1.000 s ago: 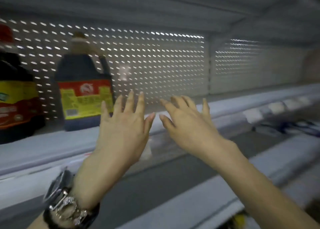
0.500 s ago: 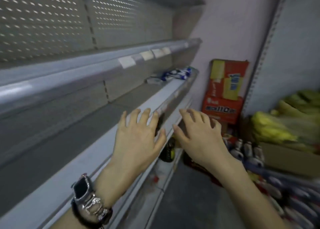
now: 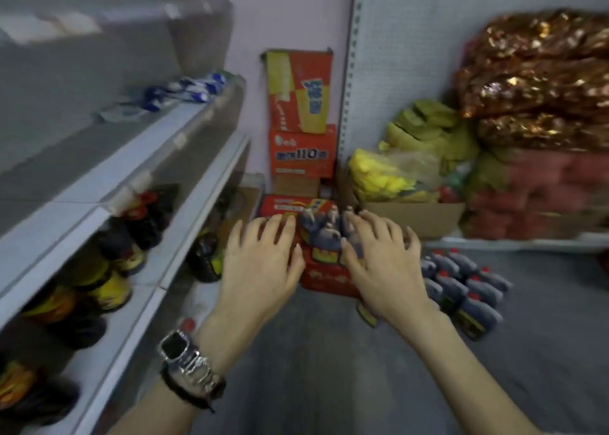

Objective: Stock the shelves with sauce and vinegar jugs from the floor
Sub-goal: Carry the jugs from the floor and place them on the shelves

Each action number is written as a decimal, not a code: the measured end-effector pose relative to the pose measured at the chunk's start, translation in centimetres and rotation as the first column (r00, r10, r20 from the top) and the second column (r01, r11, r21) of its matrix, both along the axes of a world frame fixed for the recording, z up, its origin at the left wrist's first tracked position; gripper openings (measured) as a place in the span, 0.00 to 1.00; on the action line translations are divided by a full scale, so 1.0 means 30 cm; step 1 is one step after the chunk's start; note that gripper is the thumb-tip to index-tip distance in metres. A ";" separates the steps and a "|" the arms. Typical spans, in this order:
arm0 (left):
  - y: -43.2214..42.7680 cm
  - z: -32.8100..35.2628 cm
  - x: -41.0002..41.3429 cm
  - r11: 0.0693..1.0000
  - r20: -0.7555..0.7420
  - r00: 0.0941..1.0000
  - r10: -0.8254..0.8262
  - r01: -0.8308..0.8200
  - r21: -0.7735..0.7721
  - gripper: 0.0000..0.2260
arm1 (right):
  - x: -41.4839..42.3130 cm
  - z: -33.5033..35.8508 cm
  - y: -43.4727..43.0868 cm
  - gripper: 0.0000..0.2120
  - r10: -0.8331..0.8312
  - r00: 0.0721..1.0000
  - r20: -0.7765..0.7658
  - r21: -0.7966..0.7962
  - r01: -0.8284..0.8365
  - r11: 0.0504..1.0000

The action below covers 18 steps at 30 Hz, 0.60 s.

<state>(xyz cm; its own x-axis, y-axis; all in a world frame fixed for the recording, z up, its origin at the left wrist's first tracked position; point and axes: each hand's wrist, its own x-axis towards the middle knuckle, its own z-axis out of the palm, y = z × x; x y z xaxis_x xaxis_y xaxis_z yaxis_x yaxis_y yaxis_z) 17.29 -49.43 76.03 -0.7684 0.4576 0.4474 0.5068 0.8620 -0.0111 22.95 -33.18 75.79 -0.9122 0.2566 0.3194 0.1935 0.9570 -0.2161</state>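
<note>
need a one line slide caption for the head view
Left hand and right hand, both empty, reach toward jugs in a red box on the floor beside the shelves.

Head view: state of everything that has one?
left hand: open, empty
right hand: open, empty
red box: open, on the floor, holds jugs
boxed jugs: upright, capped
floor jugs: upright in rows, red caps on
shelf jugs: standing on shelf, blurred

Dark jugs [image 3: 325,241] with red-and-yellow labels fill a red carton [image 3: 329,281]. Behind the carton rises a red-and-yellow box [image 3: 298,92], and right of it stand red-capped jugs [image 3: 461,289].
</note>
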 end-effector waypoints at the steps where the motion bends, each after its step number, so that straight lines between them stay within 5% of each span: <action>1: 0.063 -0.033 -0.007 0.999 0.019 0.999 -0.033 0.033 -0.006 0.22 | 0.010 -0.022 0.050 0.22 -0.035 0.999 0.033 -0.001 0.035 0.999; 8: 0.369 -0.179 -0.080 0.959 0.151 0.955 -0.257 0.271 -0.085 0.21 | 0.012 -0.151 0.242 0.23 -0.301 0.944 0.132 0.012 0.303 0.953; 18: 0.533 -0.323 -0.347 0.799 0.212 0.794 -0.570 0.595 -0.082 0.20 | -0.101 -0.296 0.298 0.19 -0.551 0.727 0.409 -0.015 0.609 0.793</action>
